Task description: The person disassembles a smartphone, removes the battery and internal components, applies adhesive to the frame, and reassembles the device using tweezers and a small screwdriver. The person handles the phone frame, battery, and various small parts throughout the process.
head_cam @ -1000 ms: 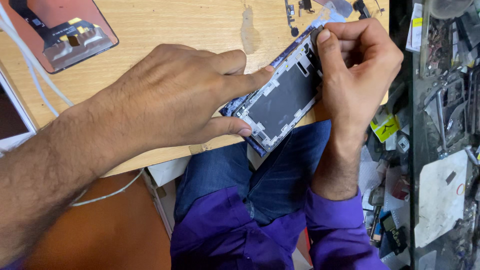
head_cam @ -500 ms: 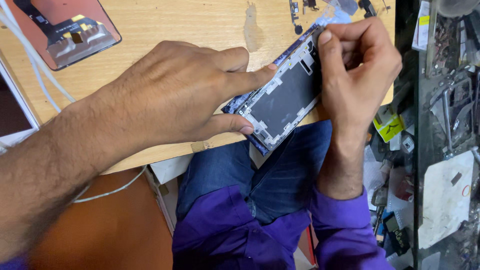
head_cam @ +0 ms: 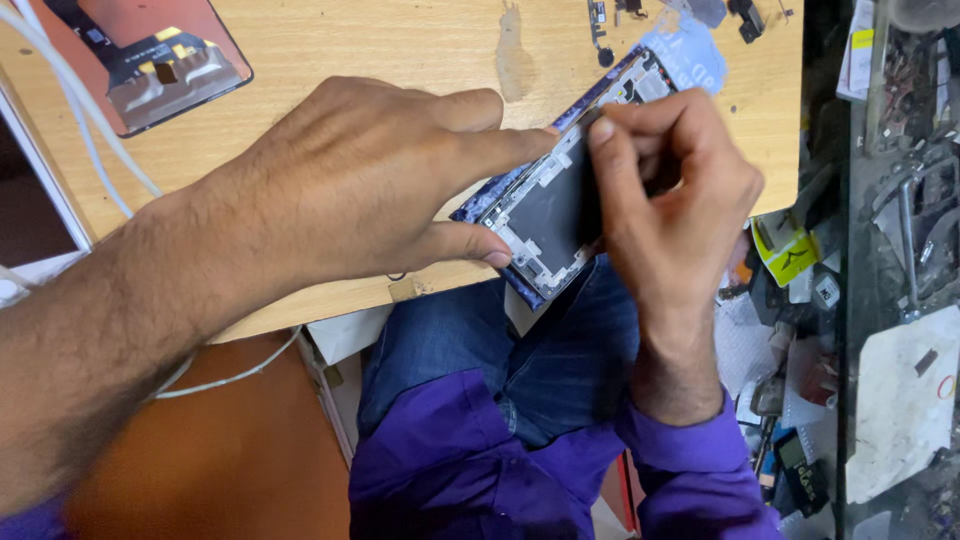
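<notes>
Two hands pinch one opened phone (head_cam: pixel 555 215) at the desk edge (head_cam: pixel 330 300): left hand (head_cam: pixel 360 190) clamps its side, right hand (head_cam: pixel 665 215) presses, maybe prying, so this thin, breakable thing wants edge holds.

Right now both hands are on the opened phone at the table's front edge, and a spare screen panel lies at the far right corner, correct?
Not quite. The head view shows the spare screen panel at the far left corner. The left hand and right hand are indeed on the opened phone at the table's front edge.

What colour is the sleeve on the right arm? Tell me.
Purple; the sleeve shows in the head view, cuffed just below the right wrist.
</notes>
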